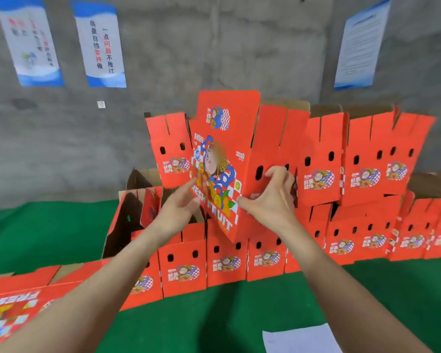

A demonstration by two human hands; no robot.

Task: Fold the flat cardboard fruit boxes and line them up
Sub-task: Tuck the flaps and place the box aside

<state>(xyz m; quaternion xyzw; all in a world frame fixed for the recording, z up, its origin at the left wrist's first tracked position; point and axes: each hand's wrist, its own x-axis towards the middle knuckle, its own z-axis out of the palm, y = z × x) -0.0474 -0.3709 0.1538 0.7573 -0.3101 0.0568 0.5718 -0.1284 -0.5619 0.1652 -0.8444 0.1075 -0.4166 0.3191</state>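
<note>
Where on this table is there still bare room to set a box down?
Bare green cloth left of the open box, and a strip before the bottom row, up to the white sheet. Crowded along the wall: two stacked rows of folded boxes, the held box against the upper row.

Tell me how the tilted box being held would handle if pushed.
Probably light: the box is thin cardboard, steadied by the right hand gripping one corner. Likely tippy, being tall, narrow and open-topped. Its upright flap may flex.
</note>
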